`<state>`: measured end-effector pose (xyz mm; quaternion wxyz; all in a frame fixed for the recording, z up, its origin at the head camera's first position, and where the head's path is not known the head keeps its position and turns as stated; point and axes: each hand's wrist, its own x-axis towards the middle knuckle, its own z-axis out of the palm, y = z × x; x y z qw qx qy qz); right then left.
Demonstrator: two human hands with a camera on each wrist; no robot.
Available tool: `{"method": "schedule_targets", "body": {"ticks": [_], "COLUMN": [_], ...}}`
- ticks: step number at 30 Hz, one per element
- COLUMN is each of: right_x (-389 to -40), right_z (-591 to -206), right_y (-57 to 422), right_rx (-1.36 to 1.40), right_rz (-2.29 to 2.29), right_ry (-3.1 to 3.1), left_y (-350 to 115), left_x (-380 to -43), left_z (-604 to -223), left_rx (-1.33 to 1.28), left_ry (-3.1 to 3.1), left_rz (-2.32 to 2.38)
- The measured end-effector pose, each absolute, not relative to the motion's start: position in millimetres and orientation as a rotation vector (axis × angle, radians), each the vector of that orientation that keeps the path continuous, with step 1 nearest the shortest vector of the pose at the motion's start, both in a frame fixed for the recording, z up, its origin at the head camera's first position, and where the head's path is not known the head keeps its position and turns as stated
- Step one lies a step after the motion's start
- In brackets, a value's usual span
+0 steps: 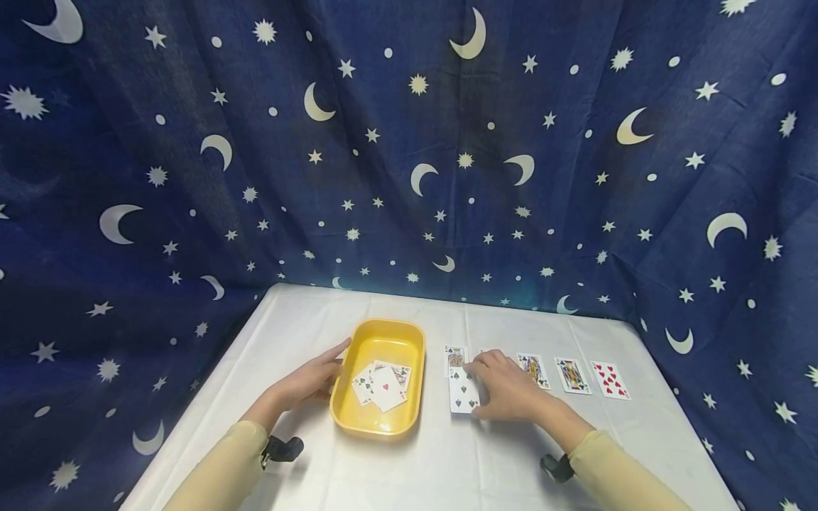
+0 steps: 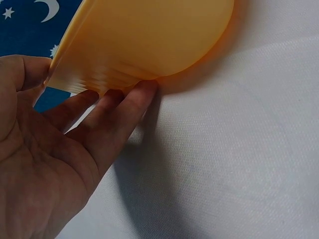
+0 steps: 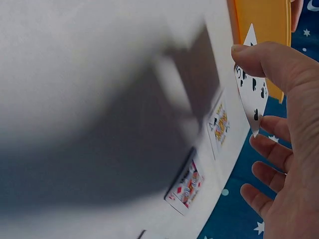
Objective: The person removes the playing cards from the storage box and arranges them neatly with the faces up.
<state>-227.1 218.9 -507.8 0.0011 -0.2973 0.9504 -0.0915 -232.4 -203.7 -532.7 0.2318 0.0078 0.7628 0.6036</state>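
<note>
My right hand (image 1: 508, 387) pinches a five of spades (image 1: 463, 392) between thumb and fingertips, face up. In the right wrist view the card's lower edge stands off the cloth, with its shadow beside it. The card overlaps a face card (image 1: 455, 354) in the head view. At the left side of a yellow plastic tub (image 1: 377, 424), my left hand (image 1: 309, 383) rests its fairly straight fingers on the outer wall, thumb at the rim in the left wrist view. Inside the tub lie several loose cards, with an ace of hearts (image 1: 388, 396) on top.
A row of face-up cards lies right of the tub: a face card (image 1: 533, 370), another face card (image 1: 572, 375) and a red heart card (image 1: 611, 380) at the end. My right hand hides part of the row. A white cloth (image 1: 409, 475) covers the table; a starry curtain (image 1: 383, 156) hangs behind.
</note>
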Motion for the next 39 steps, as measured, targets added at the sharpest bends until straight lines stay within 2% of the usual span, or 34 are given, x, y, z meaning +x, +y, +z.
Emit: {"method": "schedule_targets", "body": {"ticks": [11, 39], "right_x": [-216, -210], "right_z": [-521, -540], "right_y": [215, 211], "right_rx": [-1.023, -0.966], "right_rz": [-0.314, -0.296], "right_ry": [2.941, 2.908], "left_y": [-203, -203], "left_x": [-232, -231], "left_z": [-531, -530], "left_rx": [0.003, 0.016], "left_ry": [2.107, 2.104], "left_rz": [1.650, 1.645]}}
